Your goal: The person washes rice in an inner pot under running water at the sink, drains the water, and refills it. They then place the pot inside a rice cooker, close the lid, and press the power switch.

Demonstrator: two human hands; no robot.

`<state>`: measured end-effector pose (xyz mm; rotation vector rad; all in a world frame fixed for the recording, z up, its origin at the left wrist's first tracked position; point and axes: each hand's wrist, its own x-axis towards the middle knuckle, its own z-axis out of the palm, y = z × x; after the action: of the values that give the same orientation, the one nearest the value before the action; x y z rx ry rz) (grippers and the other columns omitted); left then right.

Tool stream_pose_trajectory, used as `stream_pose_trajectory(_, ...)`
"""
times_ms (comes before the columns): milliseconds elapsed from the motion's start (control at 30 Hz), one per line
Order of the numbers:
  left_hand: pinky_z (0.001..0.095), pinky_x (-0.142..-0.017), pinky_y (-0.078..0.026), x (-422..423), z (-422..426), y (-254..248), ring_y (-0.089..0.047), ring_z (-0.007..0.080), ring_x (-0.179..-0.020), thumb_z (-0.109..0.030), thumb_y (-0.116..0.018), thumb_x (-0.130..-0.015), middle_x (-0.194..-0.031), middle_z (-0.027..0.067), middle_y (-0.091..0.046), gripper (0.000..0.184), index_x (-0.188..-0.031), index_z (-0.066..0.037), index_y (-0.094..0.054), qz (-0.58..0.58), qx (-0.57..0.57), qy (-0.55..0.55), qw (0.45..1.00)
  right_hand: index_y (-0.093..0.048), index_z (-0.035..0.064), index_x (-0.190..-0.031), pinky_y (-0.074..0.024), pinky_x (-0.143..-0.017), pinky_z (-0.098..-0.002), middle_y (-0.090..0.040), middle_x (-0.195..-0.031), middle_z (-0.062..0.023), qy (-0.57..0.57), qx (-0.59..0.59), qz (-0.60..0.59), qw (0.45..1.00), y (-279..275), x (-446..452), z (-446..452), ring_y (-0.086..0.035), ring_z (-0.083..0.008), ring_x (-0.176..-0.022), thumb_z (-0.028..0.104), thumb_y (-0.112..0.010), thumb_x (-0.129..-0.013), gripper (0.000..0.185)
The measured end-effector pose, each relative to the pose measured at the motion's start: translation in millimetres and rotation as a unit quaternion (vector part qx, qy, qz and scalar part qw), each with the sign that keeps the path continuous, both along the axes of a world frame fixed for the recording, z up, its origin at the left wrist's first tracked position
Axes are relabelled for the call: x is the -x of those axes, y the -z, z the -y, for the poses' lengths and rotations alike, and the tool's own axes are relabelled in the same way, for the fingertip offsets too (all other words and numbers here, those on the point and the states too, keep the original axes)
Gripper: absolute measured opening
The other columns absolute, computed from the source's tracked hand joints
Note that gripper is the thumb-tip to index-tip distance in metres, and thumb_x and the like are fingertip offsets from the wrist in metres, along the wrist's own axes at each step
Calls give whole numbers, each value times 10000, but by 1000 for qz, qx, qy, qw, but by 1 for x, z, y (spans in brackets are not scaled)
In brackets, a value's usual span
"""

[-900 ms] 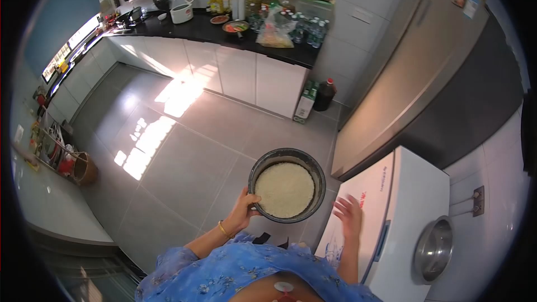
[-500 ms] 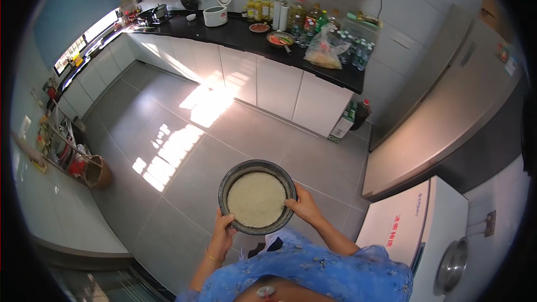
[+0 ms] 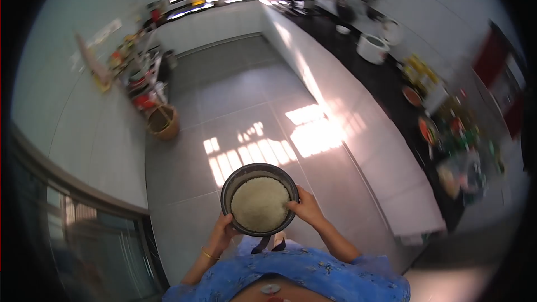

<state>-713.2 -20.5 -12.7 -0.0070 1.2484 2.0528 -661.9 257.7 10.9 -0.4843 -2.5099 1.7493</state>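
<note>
From where I stand, the person has a dark round pot [image 3: 254, 170] in front of the body, just above the lap of the blue dress [image 3: 313, 271] and over the tiled floor [image 3: 184, 182]; nothing but the two hands carries it. The left hand [image 3: 222, 230] is clamped on the pot's left side, thumb over the rim; the right hand [image 3: 306, 207] is clamped opposite, its thumb also reaching over the rim. Inside lies a pale bed of grain [image 3: 260, 206], rice by the look of it, well below the rim.

To hold this well, I'd keep both sides at one height so the grain stays level, share the weight evenly, and let the fingers bear it from outside while the thumbs only steady the rim. Elbows close to the body would help, and so would slow turns, since the pot blocks part of the view of the feet.

Plenty escapes me. Most of the fingers are hidden behind the pot, and so is its underside. Along the black counter [image 3: 386, 98], the rice cooker [image 3: 371, 49] with its raised lid is soft-edged. Towards the near end, the bottles and a plastic bag [image 3: 456, 176] smear together, and I can't read any labels. Whatever stands at the lower right is cut off by the dark border.
</note>
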Motion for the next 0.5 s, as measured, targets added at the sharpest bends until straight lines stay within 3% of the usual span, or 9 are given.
stream_pose_trajectory(100,485,-994,-404,82,-2,-5,-488,278,-1206,-478,-561,-873,-1335,143,-491,684,-1358,-25,-395,-17,-21,-48,998,-511,26,-1240,-473,-859,-410,-635,-1035,-223,-53,-18,0,998,-25,116,-4,-625,-357,-948,203,-602,-691,584)
stream_pose_trajectory(200,487,-1003,-389,166,-4,15,-470,269,-1222,-484,-559,-877,-1354,128,-475,681,-1362,-36,-395,12,-38,-77,996,-498,16,-1253,-470,-867,-412,-638,-1045,-216,-100,-38,5,994,-1,221,-8,-623,-353,-966,203,-604,-698,594)
stream_pose_trajectory(300,480,-1005,-382,258,-1,35,-474,258,-1214,-482,-559,-880,-1357,105,-475,666,-1362,-49,-402,41,-55,-68,995,-495,5,-1254,-469,-873,-410,-643,-1049,-205,-110,20,37,993,13,313,-10,-621,-336,-990,208,-612,-697,605)
stream_pose_trajectory(333,480,-1005,-382,297,-5,30,-474,258,-1214,-482,-559,-880,-1357,105,-475,666,-1362,-49,-402,30,-56,-68,996,-494,4,-1255,-471,-873,-406,-645,-1045,-201,-104,32,32,994,11,351,-13,-622,-331,-990,210,-613,-695,608)
stream_pose_trajectory(367,472,-994,-389,335,-14,25,-483,251,-1202,-482,-557,-882,-1339,97,-492,655,-1359,-58,-412,38,-53,-75,995,-490,-5,-1252,-483,-859,-391,-646,-1026,-206,-94,-41,6,995,14,385,-18,-633,-321,-963,210,-618,-693,613)
stream_pose_trajectory(500,434,-949,-418,472,-45,-5,-518,220,-1145,-432,-568,-881,-1284,73,-534,573,-1324,-87,-457,59,-29,-63,996,-483,-9,-1255,-504,-824,-384,-644,-1023,-222,-85,-24,18,996,-4,507,-43,-644,-309,-944,208,-627,-692,620)
